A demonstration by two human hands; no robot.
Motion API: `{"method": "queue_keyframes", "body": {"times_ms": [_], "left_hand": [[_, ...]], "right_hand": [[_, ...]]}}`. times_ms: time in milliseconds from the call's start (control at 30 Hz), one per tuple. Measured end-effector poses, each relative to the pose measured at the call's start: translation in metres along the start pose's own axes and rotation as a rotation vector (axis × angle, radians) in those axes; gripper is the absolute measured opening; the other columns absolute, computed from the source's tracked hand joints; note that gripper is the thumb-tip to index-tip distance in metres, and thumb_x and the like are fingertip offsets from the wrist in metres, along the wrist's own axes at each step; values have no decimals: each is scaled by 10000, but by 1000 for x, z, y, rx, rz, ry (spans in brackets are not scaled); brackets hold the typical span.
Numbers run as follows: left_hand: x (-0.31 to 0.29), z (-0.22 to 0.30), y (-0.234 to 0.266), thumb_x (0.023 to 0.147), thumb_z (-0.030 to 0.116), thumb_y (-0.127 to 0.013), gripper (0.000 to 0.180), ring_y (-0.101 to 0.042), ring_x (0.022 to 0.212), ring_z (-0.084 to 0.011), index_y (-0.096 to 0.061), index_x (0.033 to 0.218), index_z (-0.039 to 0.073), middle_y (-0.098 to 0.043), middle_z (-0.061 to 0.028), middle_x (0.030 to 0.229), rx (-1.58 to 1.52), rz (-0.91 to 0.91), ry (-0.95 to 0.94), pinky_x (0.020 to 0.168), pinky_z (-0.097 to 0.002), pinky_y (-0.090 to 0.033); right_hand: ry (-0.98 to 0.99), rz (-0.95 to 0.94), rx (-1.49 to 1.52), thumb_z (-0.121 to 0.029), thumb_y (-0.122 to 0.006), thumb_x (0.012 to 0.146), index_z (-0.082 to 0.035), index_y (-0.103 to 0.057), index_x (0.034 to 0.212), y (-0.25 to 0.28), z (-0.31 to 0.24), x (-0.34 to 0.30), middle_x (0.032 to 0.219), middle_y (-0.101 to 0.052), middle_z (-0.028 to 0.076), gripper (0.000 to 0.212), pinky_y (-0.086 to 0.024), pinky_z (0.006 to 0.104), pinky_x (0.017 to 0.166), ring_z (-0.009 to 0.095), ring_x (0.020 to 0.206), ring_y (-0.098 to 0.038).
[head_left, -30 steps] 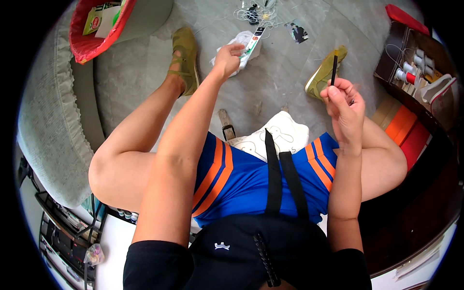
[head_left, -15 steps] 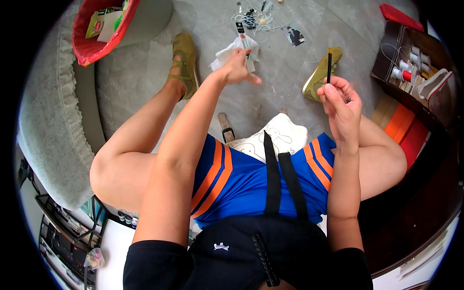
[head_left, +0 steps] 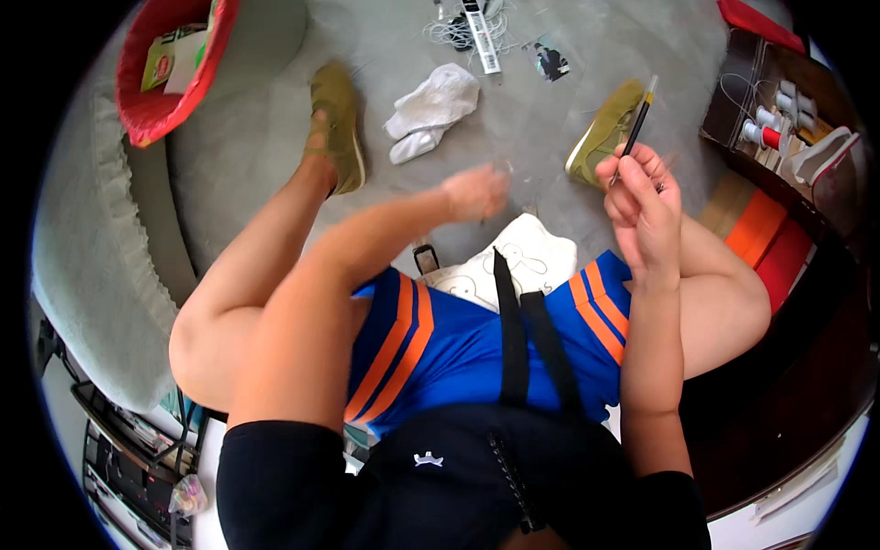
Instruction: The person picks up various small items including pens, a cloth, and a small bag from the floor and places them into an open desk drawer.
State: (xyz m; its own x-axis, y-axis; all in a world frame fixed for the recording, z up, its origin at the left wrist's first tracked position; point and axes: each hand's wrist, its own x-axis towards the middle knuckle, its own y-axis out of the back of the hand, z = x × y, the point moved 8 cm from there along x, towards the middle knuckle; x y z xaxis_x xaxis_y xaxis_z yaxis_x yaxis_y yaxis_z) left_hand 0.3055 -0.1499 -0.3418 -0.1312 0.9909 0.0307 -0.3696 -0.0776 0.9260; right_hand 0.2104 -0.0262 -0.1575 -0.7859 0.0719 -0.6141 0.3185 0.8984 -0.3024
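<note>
My right hand (head_left: 647, 203) is closed round a slim black pen-like stick (head_left: 639, 126) with a yellow band and a clear tip, held up above the shoe on the right. My left hand (head_left: 478, 192) hovers over the floor in front of my lap. It is smeared by motion, so whether it holds anything cannot be made out. Beyond it lies a crumpled white cloth (head_left: 434, 103). Farther off, a narrow white-and-black package (head_left: 483, 38) rests over a tangle of pale cord (head_left: 448, 35). A white printed cloth bag (head_left: 532, 259) lies just ahead of my shorts.
A bin with a red liner (head_left: 176, 108) stands at the far left, beside a grey sofa (head_left: 101, 284). To the right, a dark box (head_left: 731, 101) holds thread spools (head_left: 768, 137). A small dark picture card (head_left: 552, 62) lies on the grey floor.
My left hand has drawn back from the white cloth toward my lap. The narrow package now lies farther away, off the cloth. The stick in my right hand has tilted to the right.
</note>
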Motion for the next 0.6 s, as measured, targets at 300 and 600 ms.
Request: {"method": "queue_keyframes", "body": {"times_ms": [300, 600], "left_hand": [[6, 42, -88, 723, 225, -555, 117, -472, 964, -174, -645, 670, 172, -565, 13, 944, -167, -181, -80, 779, -315, -382], [-18, -30, 4, 734, 158, -588, 120, -555, 878, -225, -656, 816, 103, -608, -53, 911, -418, 61, 227, 724, -336, -463]], "right_hand": [[-67, -19, 35, -85, -544, 866, -22, -545, 997, -4, 8, -1, 843, -641, 141, 145, -234, 152, 403, -3, 433, -284], [-62, -213, 200, -88, -523, 874, -50, -548, 990, -50, -13, -21, 936, -639, 181, 125, -244, 153, 406, -3, 434, -261]]}}
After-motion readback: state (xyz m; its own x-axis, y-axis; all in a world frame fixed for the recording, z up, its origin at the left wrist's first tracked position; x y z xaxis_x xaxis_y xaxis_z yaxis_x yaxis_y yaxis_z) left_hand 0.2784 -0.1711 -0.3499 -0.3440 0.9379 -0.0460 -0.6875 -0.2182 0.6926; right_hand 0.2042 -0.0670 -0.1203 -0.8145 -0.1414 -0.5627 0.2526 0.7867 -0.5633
